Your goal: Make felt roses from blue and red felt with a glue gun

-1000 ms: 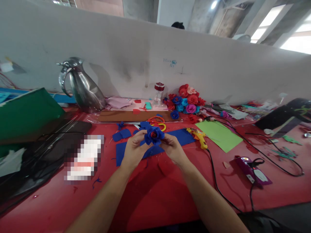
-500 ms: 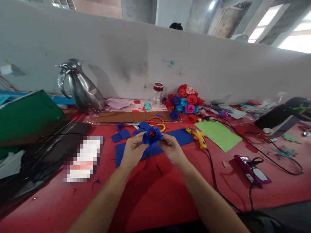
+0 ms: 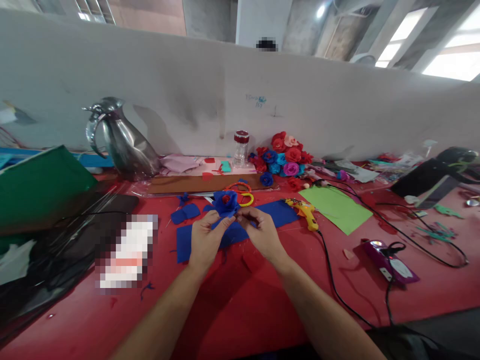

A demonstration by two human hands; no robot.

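Between my two hands is a blue paper flower (image 3: 226, 202) with a red centre, its head leaning away from me to the left. My left hand (image 3: 208, 232) is closed around the flower's base, thumb and fingers pinched. Thumb and fingertips of my right hand (image 3: 258, 230) pinch the near right edge of the flower, close beside the left thumb. Under the hands lies a blue sheet (image 3: 281, 212). Loose blue petals (image 3: 185, 213) are to the left, and scissors with a yellow and orange handle (image 3: 246, 200) sit just behind the flower.
A yellow glue gun (image 3: 308, 218) with a black cord lies right of the hands, near a green sheet (image 3: 337, 205) and a purple power strip (image 3: 390, 262). Finished paper flowers (image 3: 288, 155), a glass jar (image 3: 241, 150) and a steel jug (image 3: 125, 145) stand along the wall.
The flower has tipped away and shifted slightly left. My right hand has moved from the flower's right side to its near edge, closer to my left hand.
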